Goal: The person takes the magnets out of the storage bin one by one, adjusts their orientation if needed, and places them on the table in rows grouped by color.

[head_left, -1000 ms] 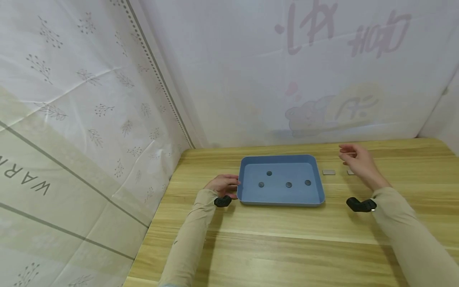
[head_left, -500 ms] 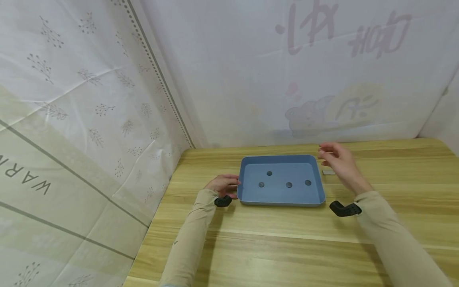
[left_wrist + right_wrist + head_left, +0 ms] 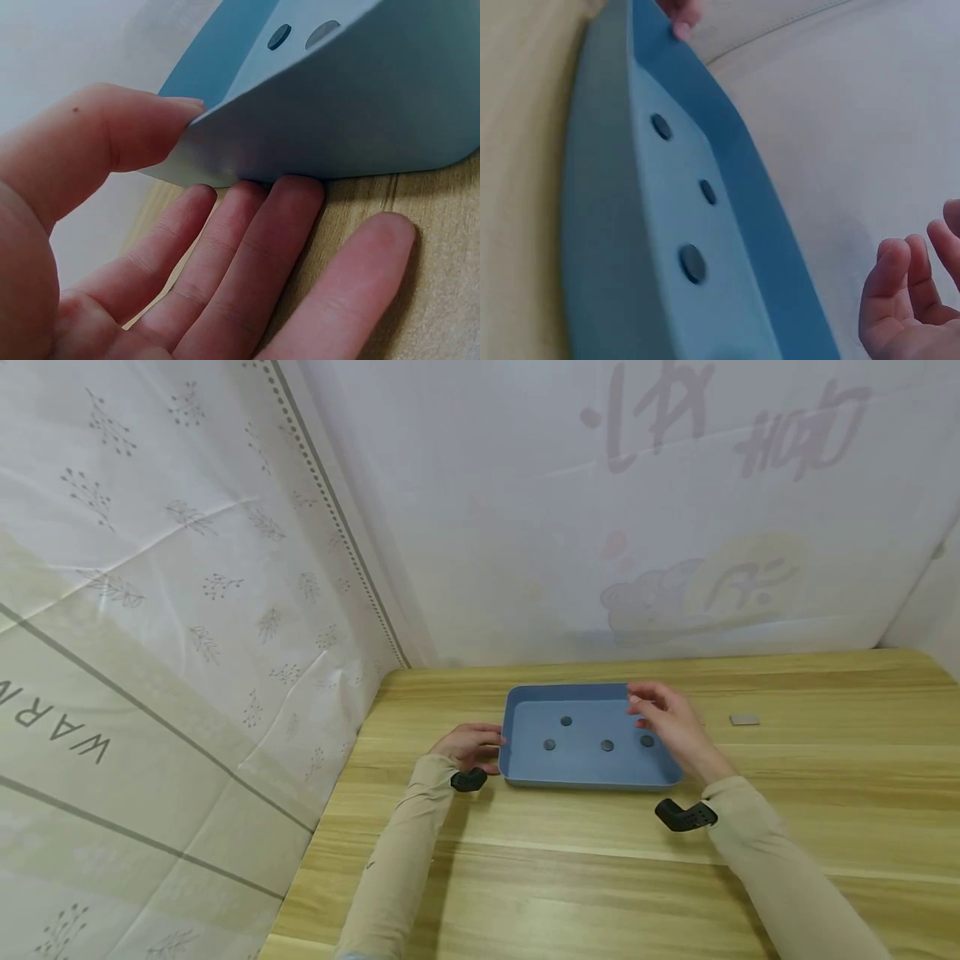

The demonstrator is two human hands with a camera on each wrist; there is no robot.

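A shallow blue tray [image 3: 585,777] stands on the wooden table, with several small dark round discs [image 3: 607,746] scattered over its floor. At its left end my left hand [image 3: 468,746] holds it, the thumb [image 3: 161,124] hooked at the rim and the other fingertips [image 3: 296,199] low by the base, as the left wrist view shows. Over the tray's right end is my right hand [image 3: 675,727], fingers loosely bent and apart. Nothing shows between those fingers [image 3: 889,274] in the right wrist view.
A small grey rectangular piece [image 3: 745,720] lies on the table [image 3: 832,743] to the right of the tray. Behind the table hangs a printed white cloth [image 3: 487,568], and another patterned cloth [image 3: 187,610] covers the left side.
My right hand has moved left from above the rectangular pieces to over the tray's right end. One piece is uncovered; the other is now behind the hand. The left hand stays put.
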